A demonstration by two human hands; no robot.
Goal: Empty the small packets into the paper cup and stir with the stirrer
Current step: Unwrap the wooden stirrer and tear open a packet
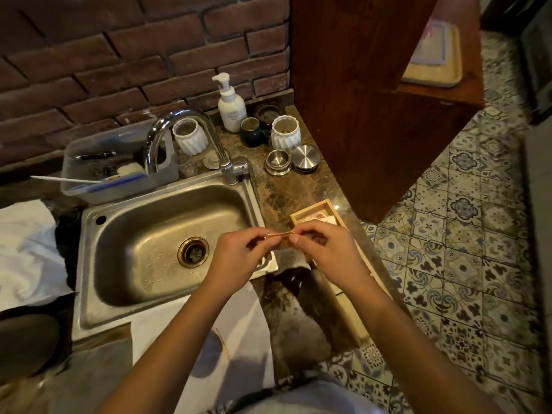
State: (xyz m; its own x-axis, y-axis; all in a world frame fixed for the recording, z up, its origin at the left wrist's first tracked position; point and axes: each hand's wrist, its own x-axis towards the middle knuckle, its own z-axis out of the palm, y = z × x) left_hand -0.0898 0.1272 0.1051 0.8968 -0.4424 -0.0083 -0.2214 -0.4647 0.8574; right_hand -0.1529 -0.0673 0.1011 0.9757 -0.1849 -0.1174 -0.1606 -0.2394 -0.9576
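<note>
A small, thin golden-brown packet (282, 233) is stretched level between my two hands, above the counter at the sink's right edge. My left hand (239, 252) pinches its left end and my right hand (322, 249) pinches its right end. Just behind my right hand stands a shallow wooden tray (310, 208) holding several more packets (316, 218). A paper cup and a stirrer are not in sight; my hands and forearms hide the counter under them.
A steel sink (161, 234) with a chrome faucet (191, 135) lies to the left. Behind it stand a plastic bin (119, 162), white ribbed jars (285, 132), a pump bottle (230, 106), a dark cup (252, 130) and steel lids (291, 161). A wooden cabinet (373, 100) rises at the right. White cloths (27, 249) lie at the left.
</note>
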